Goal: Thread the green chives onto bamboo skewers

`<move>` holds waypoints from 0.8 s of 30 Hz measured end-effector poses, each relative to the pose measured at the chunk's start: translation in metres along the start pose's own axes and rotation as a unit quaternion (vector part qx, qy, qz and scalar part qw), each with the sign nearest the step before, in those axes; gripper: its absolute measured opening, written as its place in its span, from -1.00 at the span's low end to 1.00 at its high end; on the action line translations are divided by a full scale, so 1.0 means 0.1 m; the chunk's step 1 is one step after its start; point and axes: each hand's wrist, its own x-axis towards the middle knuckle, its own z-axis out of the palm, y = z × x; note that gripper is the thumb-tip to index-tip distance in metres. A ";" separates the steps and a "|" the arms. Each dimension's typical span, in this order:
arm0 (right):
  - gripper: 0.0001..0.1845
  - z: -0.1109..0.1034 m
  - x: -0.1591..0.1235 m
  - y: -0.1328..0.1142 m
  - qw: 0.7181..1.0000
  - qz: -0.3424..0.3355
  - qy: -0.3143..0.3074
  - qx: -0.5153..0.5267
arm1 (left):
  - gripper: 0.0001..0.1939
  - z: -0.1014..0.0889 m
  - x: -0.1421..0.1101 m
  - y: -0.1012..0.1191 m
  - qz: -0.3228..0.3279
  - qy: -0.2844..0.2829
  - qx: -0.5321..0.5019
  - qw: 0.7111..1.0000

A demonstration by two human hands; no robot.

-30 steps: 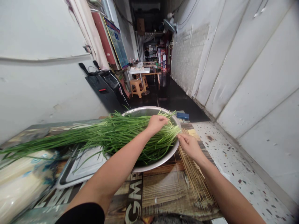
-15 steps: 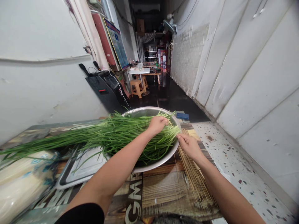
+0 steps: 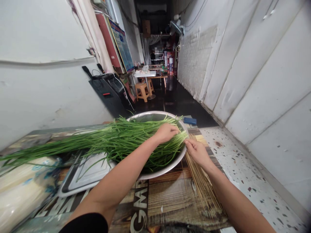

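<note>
Long green chives (image 3: pixel 131 134) lie heaped in a wide metal bowl (image 3: pixel 152 176), their pale stem ends toward the right rim and their leaves trailing out to the left. My left hand (image 3: pixel 167 132) is over the stems, its fingers closed in a pinch on chives near their pale ends. At the right rim my right hand (image 3: pixel 196 151) is closed, thumb against forefinger, on what looks like the end of a thin bamboo skewer beside the stem tips; the fingers hide most of it. Loose bamboo skewers (image 3: pixel 201 184) are spread on the table under my right wrist.
A white tray (image 3: pixel 73 186) and a plastic-wrapped pale package (image 3: pixel 26 191) are left of the bowl on the wood-patterned table (image 3: pixel 167 197). A blue box (image 3: pixel 190 121) sits behind its right rim. Farther back are orange stools (image 3: pixel 142 91) and a white table (image 3: pixel 145 74).
My left hand has shifted slightly right and down, closer to the stem ends and my right hand. The right hand has barely moved.
</note>
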 end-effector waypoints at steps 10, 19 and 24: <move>-0.64 -0.01 0.00 -0.01 1.000 0.005 -0.010 -0.010 | -0.80 -0.16 0.06 -0.28 -0.041 0.065 0.213 0.974; -0.65 -0.01 0.00 0.00 1.000 0.005 -0.007 -0.021 | -0.78 -0.07 0.02 -0.19 -0.005 0.061 0.339 0.939; -0.66 -0.01 0.00 0.00 1.000 0.005 -0.008 -0.014 | -0.81 -0.07 0.03 -0.21 -0.031 0.042 0.342 0.938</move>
